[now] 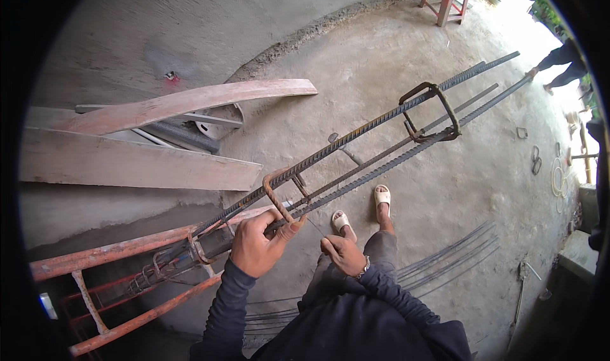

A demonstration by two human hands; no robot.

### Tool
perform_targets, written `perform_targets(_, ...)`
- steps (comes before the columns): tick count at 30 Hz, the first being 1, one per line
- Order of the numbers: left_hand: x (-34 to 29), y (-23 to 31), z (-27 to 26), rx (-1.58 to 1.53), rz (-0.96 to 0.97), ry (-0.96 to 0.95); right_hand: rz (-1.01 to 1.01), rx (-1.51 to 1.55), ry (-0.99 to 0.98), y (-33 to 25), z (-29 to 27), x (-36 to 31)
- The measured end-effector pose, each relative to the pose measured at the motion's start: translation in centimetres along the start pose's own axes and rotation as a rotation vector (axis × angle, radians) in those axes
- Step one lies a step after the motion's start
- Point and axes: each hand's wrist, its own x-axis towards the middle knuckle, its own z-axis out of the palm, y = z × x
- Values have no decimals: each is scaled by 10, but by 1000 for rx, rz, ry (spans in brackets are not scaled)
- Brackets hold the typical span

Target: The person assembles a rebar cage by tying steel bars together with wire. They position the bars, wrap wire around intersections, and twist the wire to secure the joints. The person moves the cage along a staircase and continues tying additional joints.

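A cage of long ribbed steel bars (368, 127) runs slantwise from the lower left to the upper right. My left hand (259, 241) is closed round the near bar and the corner of a rusty square stirrup (277, 199), its thumb pressed against the stirrup. Just to the right, my right hand (345, 254) pinches a thin tie wire (315, 226) that stretches toward that corner. The wire's far end is hidden near my left thumb. Farther along the bars hangs another rusty stirrup (455, 114), tilted.
An orange metal frame (127, 252) stands under the cage's lower-left end. Long boards (140, 161) lie by the wall. Several thin rods (451, 253) lie beside my legs. A red stool (446, 4) is at the back, and another person (562, 59) stands at the far right.
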Motion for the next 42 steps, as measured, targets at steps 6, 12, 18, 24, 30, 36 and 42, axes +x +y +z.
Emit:
perform_targets(6,0,-2,0,38,-8,49,-160,118,-147,-21,-26,35)
perform_targets(12,-10,-7,15,-50,-36,126,-317,-39,-226,-32,-49,66)
perform_targets(18,-20,-2,30,11,-41,290,-379,-142,-311,-37,-55,80)
perform_targets(24,-19,11,31,78,19,301,-515,-28,-298,-49,-48,84)
perform_targets(30,-12,-1,24,95,142,253,-605,28,-338,-54,-53,82)
perform_targets(36,-12,-7,31,-110,65,280,-418,-8,-209,-53,-34,63)
perform_targets(42,-11,-7,26,-51,337,412,-329,-20,-43,-51,-19,52)
